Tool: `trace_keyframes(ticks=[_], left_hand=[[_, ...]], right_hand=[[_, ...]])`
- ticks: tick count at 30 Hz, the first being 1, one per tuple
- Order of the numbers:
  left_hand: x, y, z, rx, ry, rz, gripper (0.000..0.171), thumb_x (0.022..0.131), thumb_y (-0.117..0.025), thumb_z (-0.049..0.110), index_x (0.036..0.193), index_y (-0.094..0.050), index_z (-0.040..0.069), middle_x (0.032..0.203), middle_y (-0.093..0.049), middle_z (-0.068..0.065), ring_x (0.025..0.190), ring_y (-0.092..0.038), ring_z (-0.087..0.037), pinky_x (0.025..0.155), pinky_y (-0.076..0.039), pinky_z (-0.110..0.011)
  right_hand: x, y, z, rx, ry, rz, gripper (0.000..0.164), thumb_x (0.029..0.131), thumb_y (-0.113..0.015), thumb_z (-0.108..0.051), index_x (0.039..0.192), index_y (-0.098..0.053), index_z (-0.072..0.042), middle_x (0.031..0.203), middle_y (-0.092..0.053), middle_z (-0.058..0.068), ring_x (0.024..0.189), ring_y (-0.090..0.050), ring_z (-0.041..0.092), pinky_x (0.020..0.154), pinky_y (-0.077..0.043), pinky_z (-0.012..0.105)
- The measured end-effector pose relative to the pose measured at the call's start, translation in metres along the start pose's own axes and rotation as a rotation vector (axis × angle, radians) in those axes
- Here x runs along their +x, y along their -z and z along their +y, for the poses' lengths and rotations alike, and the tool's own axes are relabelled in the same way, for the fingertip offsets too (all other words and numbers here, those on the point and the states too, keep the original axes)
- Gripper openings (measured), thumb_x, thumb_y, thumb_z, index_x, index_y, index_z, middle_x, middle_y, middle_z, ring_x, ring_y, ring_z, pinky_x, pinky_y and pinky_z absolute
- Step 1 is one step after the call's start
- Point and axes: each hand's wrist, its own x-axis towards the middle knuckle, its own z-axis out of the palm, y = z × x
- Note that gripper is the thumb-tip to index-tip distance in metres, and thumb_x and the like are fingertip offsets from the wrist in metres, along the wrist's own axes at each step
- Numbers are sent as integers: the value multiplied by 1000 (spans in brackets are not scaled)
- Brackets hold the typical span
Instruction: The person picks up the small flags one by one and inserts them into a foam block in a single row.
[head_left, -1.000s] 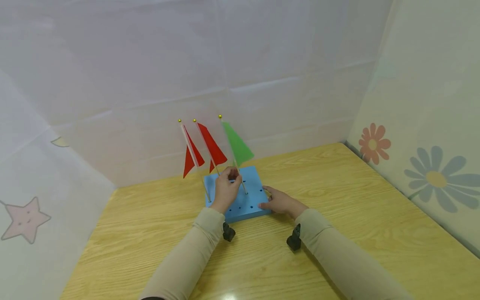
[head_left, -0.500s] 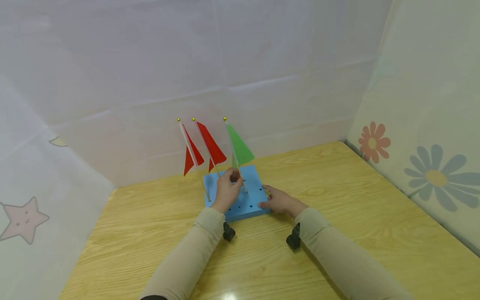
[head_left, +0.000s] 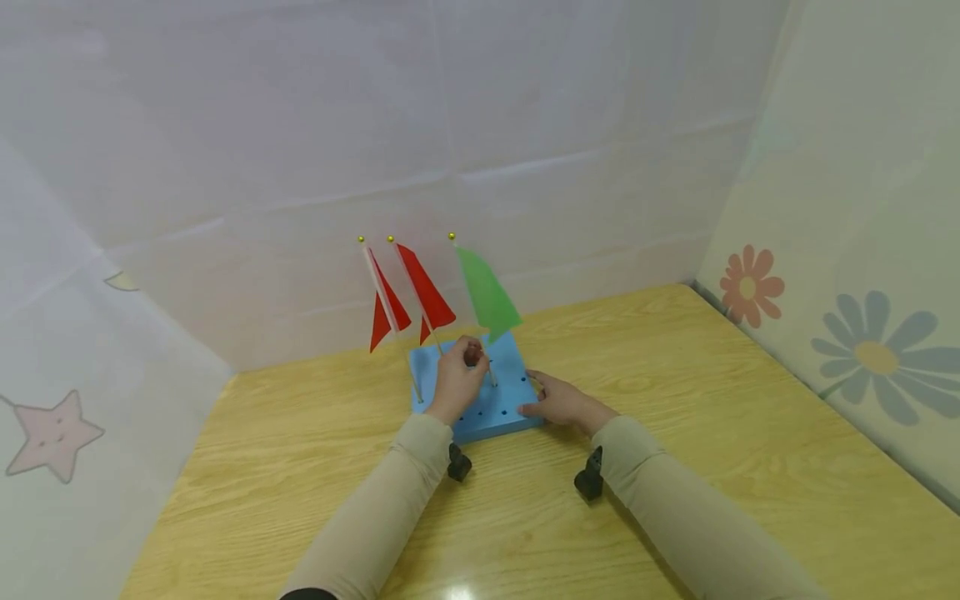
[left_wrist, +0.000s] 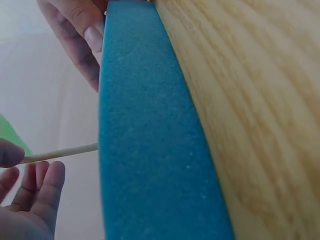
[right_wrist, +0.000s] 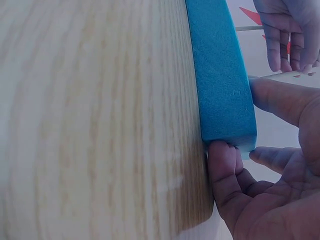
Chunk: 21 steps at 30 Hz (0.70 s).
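A blue foam block (head_left: 491,427) with small holes in its top lies on the wooden table. My left hand (head_left: 457,383) pinches the thin wooden stick (left_wrist: 60,152) of a green flag (head_left: 489,293) between thumb and fingers. The stick's lower end stands in a hole of the block, leaning left at the top. With its thumb over the top and its other fingers at the side, my right hand (head_left: 561,403) grips the block's right edge. Fingertips of that hand (right_wrist: 280,155) curl against the block's end in the right wrist view.
Two red flags, one on the far left (head_left: 390,310) and one beside it (head_left: 424,287), stand tilted in the block left of the green one. A pale wall sheet (head_left: 585,208) hangs close behind the table (head_left: 637,375).
The green flag's gold-tipped top has shifted slightly right, and its cloth has swung out to the right. My right hand has stayed on the block's edge.
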Motion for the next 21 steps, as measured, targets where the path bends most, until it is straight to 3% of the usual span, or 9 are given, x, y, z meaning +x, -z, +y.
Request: trace_keyframes(ticks=[7, 11, 15, 17, 19, 21], left_hand=[[-18, 10, -3, -59, 100, -69, 37, 102, -66, 13, 133, -53, -2, 123, -62, -17, 114, -64, -34, 89, -57, -45], [-32, 25, -1, -79, 88, -102, 41, 102, -66, 15, 134, -51, -4, 126, -60, -21, 116, -62, -36, 89, -57, -46], [-50, 45, -4, -63, 53, -133, 40, 102, -64, 13, 134, -50, -6, 124, -60, -23, 114, -62, -37, 87, -57, -46], [-58, 59, -9, -32, 45, -124, 38, 102, -65, 11, 132, -50, -6, 122, -61, -22, 112, -63, -37, 90, -56, -47], [-65, 76, -16, 6, 39, -92, 37, 101, -65, 9, 132, -51, -6, 120, -62, -21, 111, -63, -37, 91, -55, -49], [-71, 97, -22, 55, 65, -63, 38, 102, -65, 11, 134, -51, -5, 121, -62, -22, 112, -63, -36, 94, -53, -50]], right_hand=[[1, -4, -1, 21, 7, -11, 81, 97, -73, -22, 159, -29, 4, 105, -59, 16, 91, -55, 26, 83, -48, 41], [3, -3, -1, 15, 27, -9, 81, 97, -73, -22, 160, -28, 4, 127, -58, 26, 113, -56, 35, 96, -48, 48], [0, -3, 4, 14, 34, -17, 81, 98, -71, -24, 160, -26, 3, 145, -48, 34, 134, -48, 45, 107, -43, 55], [-3, -1, 8, 36, 38, -31, 82, 100, -70, -25, 161, -24, 3, 143, -50, 32, 130, -50, 43, 104, -45, 53], [-7, 3, 13, 64, 51, -42, 80, 102, -67, -26, 162, -23, 2, 128, -56, 27, 109, -59, 35, 90, -49, 46], [-12, 11, 19, 69, 70, -39, 76, 104, -63, -25, 162, -22, 4, 115, -55, 20, 88, -57, 27, 77, -48, 41]])
